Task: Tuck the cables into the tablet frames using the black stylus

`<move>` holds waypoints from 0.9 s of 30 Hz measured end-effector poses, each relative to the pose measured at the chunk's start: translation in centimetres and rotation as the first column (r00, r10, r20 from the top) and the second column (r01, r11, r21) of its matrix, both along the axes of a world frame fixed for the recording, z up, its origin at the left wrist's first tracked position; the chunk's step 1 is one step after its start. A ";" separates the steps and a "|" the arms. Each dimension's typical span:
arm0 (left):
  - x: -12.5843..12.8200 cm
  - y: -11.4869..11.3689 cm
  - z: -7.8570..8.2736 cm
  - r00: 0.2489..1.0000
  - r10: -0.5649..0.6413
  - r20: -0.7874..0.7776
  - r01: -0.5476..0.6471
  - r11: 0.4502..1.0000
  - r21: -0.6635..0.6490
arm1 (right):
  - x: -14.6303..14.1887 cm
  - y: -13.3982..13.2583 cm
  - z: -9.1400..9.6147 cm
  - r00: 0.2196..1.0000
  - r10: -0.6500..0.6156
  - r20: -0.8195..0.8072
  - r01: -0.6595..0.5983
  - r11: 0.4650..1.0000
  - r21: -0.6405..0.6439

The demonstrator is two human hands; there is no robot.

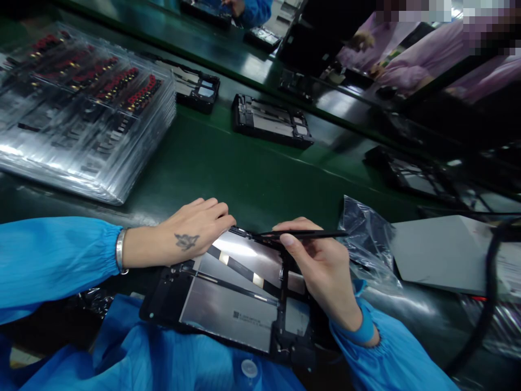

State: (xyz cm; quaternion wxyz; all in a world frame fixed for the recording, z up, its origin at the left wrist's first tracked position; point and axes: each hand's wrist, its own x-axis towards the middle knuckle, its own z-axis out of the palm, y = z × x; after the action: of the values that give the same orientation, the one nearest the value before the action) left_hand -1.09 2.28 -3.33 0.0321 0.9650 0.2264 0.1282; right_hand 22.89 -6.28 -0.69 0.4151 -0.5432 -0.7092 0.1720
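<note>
In front of me lies an opened black device housing [230,312] with silvery metal plates and a dark flex strip running diagonally across them. It is tilted against my blue gown. My left hand [195,231] has its fingers curled over the far left edge of the housing; the fingertips are partly hidden. Black tweezers [309,234] are pinched between the thumb and fingers of my right hand [321,266]. The tips of the tweezers reach the far long edge of the housing, where the small part they touch is too fine to make out.
A stack of clear plastic trays [81,125] holding red-and-black small parts stands left. Similar housings lie on the line, one in the middle [272,120] and another further left [199,87]. A plastic bag [364,233] and grey box [443,250] sit right. Co-workers' arms [431,60] are across the line.
</note>
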 end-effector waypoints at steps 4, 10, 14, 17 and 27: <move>0.0 0.0 0.1 1.000 -0.004 0.006 0.004 1.000 -0.012 | 0.1 0.0 -0.1 1.000 0.001 0.004 -0.001 1.000 0.010; 0.1 0.0 -0.1 1.000 0.002 -0.002 -0.002 1.000 -0.014 | -0.1 0.1 -0.2 0.999 0.016 0.037 -0.017 0.999 0.043; 0.1 -0.1 -0.1 1.000 0.002 0.001 -0.002 1.000 -0.006 | -0.1 0.0 -0.1 0.999 0.008 0.047 -0.010 0.999 0.040; 0.0 0.0 0.0 1.000 0.003 -0.009 -0.003 1.000 -0.025 | -0.1 0.0 0.0 0.999 0.017 0.029 -0.018 0.999 0.039; 0.3 -1.1 1.0 0.989 0.033 -0.141 -0.039 0.999 -0.037 | 2.0 0.2 -1.5 0.977 -0.090 -0.195 0.083 0.996 -0.045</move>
State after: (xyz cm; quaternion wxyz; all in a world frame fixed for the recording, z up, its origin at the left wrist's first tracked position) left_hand -0.79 1.14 -2.36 0.0329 0.9666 0.2480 0.0560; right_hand 24.85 -6.12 -2.17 0.4804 -0.5615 -0.6369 0.2198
